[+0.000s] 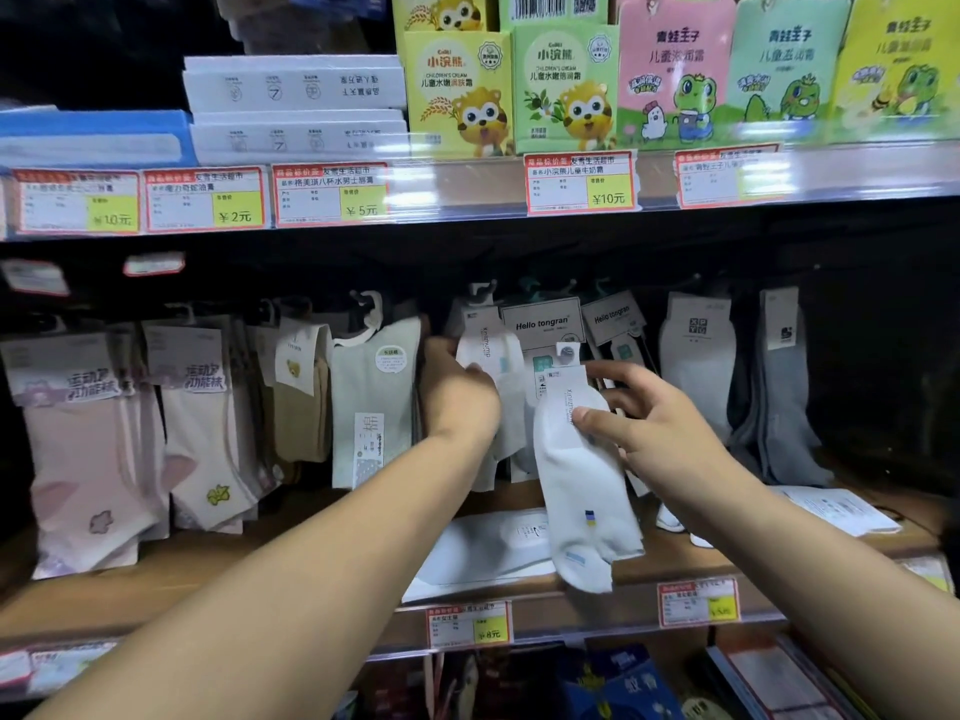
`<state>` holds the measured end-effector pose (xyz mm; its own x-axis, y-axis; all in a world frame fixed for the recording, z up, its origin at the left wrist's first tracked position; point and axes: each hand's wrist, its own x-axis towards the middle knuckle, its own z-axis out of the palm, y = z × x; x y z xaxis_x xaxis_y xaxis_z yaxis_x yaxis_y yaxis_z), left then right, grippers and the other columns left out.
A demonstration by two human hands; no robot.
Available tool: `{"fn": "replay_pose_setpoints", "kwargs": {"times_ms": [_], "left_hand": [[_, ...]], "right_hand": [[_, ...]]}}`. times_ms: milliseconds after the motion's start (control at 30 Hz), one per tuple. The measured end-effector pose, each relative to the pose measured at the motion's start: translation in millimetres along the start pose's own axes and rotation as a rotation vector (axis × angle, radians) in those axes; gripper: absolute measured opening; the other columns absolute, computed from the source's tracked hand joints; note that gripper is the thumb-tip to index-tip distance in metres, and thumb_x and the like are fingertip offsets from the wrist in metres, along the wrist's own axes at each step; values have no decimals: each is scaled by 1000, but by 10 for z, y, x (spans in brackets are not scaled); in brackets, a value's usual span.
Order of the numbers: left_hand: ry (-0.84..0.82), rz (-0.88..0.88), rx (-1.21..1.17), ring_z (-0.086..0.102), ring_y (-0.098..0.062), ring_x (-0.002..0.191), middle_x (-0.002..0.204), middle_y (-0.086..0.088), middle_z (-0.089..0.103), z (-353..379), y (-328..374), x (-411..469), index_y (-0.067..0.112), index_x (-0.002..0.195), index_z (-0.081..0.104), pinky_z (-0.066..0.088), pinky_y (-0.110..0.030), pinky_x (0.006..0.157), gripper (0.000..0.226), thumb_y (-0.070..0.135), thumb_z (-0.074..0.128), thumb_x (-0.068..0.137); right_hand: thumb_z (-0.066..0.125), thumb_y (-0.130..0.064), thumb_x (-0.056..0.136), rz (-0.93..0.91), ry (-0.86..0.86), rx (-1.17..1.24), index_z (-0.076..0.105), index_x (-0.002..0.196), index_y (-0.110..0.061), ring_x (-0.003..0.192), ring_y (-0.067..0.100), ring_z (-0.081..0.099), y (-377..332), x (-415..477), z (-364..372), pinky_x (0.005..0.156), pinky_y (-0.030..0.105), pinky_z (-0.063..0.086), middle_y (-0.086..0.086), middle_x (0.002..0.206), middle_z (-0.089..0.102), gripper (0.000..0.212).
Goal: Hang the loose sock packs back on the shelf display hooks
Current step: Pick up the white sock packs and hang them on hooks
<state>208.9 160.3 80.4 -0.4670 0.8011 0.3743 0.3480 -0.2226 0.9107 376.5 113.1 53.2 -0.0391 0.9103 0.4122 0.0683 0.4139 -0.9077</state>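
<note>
1. Head view: the right hand point(652, 433) holds a white sock pack point(584, 480) in front of the display, its grip pinching the pack's paper band between thumb and fingers. The pack hangs tilted, toe end low over the wooden shelf point(311, 569).
2. The pack's small hanger tab point(567, 353) sits at its top, just below the "Hello tongran" packs point(543, 324) hanging on the hooks.
3. The left hand point(457, 392) reaches between hanging packs, its grip closed on the edge of a hung white pack point(491, 356); the fingertips are hidden behind it.
4. Another white pack point(483, 550) lies flat on the shelf below the hands.
5. Pink sock packs point(88, 433) hang at the left, grey ones point(779, 387) at the right.
6. Price tags point(332, 194) line the upper shelf edge.
</note>
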Motion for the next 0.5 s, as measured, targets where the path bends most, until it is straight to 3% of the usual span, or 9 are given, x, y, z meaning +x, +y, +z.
{"fn": "replay_pose_setpoints", "kwargs": {"times_ms": [167, 300, 367, 433, 500], "left_hand": [[18, 87, -23, 62, -27, 94, 106, -8, 65, -10, -142, -154, 19, 105, 42, 51, -39, 82, 26, 5, 50, 84], [-31, 173, -64, 60, -26, 105, 119, -6, 60, -71, -259, -264, 22, 121, 42, 52, -42, 92, 49, -6, 42, 80], [-63, 227, 3, 56, -27, 115, 129, -6, 53, -113, -335, -343, 20, 134, 39, 48, -38, 98, 59, -8, 40, 82], [-113, 259, 62, 42, -21, 132, 145, -4, 39, -153, -406, -461, 21, 143, 32, 33, -20, 110, 65, -10, 37, 86], [-167, 310, 103, 22, -9, 142, 155, 0, 23, -187, -495, -597, 21, 149, 23, 9, 7, 100, 67, -10, 34, 91]], "right_hand": [[69, -1, 90, -36, 15, 33, 63, 118, -20, 85, -19, 65, -31, 72, 107, 71, 4, 50, -15, 104, 70, 34], [68, -2, 91, -23, 42, 80, 66, 118, -14, 91, 7, 73, -34, 156, 156, 81, 23, 57, -4, 103, 78, 30], [66, -2, 92, -19, 36, 93, 65, 113, -18, 88, 11, 75, -44, 221, 152, 80, 27, 58, -4, 96, 80, 26], [62, -3, 95, -33, 6, 93, 63, 111, -20, 83, 8, 74, -72, 280, 155, 75, 23, 58, -9, 91, 80, 23], [59, -5, 98, -47, -8, 83, 60, 110, -22, 84, 8, 71, -93, 338, 173, 81, 26, 56, -10, 90, 79, 21]]}}
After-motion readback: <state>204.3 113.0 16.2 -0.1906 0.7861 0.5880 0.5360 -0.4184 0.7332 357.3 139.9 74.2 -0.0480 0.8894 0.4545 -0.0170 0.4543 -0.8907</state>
